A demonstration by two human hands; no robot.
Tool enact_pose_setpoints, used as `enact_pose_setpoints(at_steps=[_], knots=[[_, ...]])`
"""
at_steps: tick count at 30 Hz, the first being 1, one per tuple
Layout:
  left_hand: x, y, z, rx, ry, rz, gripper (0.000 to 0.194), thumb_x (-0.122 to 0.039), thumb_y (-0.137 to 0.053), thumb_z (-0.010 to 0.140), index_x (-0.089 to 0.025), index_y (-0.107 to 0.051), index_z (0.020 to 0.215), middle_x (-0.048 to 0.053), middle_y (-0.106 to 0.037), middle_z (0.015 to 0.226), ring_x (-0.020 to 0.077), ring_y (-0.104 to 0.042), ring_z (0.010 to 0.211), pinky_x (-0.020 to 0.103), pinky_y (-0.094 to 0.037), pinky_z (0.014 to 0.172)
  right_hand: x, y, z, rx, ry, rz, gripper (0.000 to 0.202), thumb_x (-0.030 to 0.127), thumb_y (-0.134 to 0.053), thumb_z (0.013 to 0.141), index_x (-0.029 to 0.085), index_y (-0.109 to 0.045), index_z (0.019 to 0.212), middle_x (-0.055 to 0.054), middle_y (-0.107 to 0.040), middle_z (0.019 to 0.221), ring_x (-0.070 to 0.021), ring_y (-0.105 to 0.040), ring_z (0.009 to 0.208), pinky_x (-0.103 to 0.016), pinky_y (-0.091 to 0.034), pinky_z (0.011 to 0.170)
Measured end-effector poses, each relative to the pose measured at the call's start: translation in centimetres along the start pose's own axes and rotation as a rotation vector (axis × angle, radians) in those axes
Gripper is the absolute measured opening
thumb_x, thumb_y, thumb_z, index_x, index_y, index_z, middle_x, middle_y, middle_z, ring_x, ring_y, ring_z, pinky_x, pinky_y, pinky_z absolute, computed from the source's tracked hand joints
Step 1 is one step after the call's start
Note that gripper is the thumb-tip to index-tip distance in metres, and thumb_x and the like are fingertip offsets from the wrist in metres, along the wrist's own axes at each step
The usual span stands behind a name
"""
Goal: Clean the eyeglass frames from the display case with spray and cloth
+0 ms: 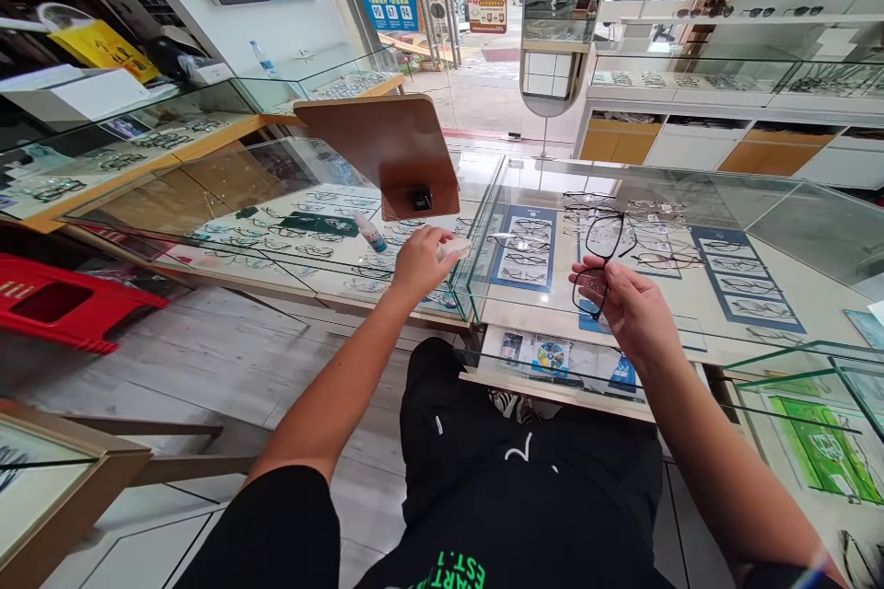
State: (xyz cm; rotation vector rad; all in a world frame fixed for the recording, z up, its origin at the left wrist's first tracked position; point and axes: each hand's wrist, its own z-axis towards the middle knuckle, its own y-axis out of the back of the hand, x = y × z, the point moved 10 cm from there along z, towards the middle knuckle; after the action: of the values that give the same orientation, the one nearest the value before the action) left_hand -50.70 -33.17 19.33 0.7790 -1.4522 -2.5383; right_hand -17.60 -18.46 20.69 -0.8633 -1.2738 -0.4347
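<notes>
My right hand [632,308] is closed on a pair of eyeglasses with thin black frames [609,235], pinching them near the bridge. The glasses are raised above the counter and turned so that one lens is over the other. Over the glass counter [331,271], my left hand [423,262] has its fingers closed around a small whitish, translucent thing [454,248]; its exact kind is unclear. Just left of that hand is a small white bottle with a blue-green label [371,232], tilted in this view. Behind it rises a brown-backed tabletop mirror [393,143].
Glass display cases full of eyeglass frames surround me. A pulled-out drawer [552,382] with papers and packets is in front of my lap. A red plastic stool [75,299] is at left, and a glass box with a green packet [825,446] is at right.
</notes>
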Motion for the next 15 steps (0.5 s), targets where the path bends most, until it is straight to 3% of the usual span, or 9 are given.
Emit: enact_pose_setpoints(at_steps=[3,6,11,15], knots=[[-0.2,-2.4,1.3,0.188,0.044,0.075,0.023,-0.035,-0.074,0.090,-0.022,-0.072,0.109,0.015,-0.073,0.123,0.0363,-0.065,0.116,0.042,-0.051,0.094,0.3,0.3,-0.4,-0.008,0.012,-0.014,0.035,0.058,-0.084,0.091,0.028,-0.087,0.109,-0.009,-0.085,0.115,-0.0289,-0.080,0.109,-0.046,-0.062,0.103],[1.2,-3.0,2.0,0.250,0.112,0.059,0.016,-0.033,-0.075,0.089,-0.022,-0.074,0.100,0.015,-0.076,0.120,0.0360,-0.068,0.109,0.040,-0.050,0.087,0.4,1.0,-0.8,-0.022,0.013,-0.005,0.035,0.057,-0.085,0.090,0.027,-0.088,0.107,-0.009,-0.086,0.115,-0.0283,-0.080,0.109,-0.046,-0.062,0.104],[4.1,-2.0,2.4,0.247,0.244,-0.073,0.016,-0.038,-0.074,0.087,-0.024,-0.078,0.094,0.010,-0.078,0.097,0.0320,-0.067,0.092,0.036,-0.046,0.077,0.2,1.5,-1.0,-0.022,0.005,0.002,0.034,0.057,-0.086,0.090,0.027,-0.088,0.106,-0.009,-0.086,0.114,-0.0282,-0.080,0.109,-0.046,-0.061,0.104],[6.4,-1.2,2.1,0.098,0.459,-0.400,0.018,-0.033,-0.079,0.077,-0.022,-0.073,0.089,0.005,-0.073,0.083,0.0243,-0.062,0.078,0.033,-0.045,0.071,-0.2,0.8,-0.7,0.005,-0.005,0.013,0.034,0.056,-0.085,0.091,0.027,-0.088,0.109,-0.009,-0.085,0.114,-0.0270,-0.079,0.109,-0.043,-0.061,0.104]])
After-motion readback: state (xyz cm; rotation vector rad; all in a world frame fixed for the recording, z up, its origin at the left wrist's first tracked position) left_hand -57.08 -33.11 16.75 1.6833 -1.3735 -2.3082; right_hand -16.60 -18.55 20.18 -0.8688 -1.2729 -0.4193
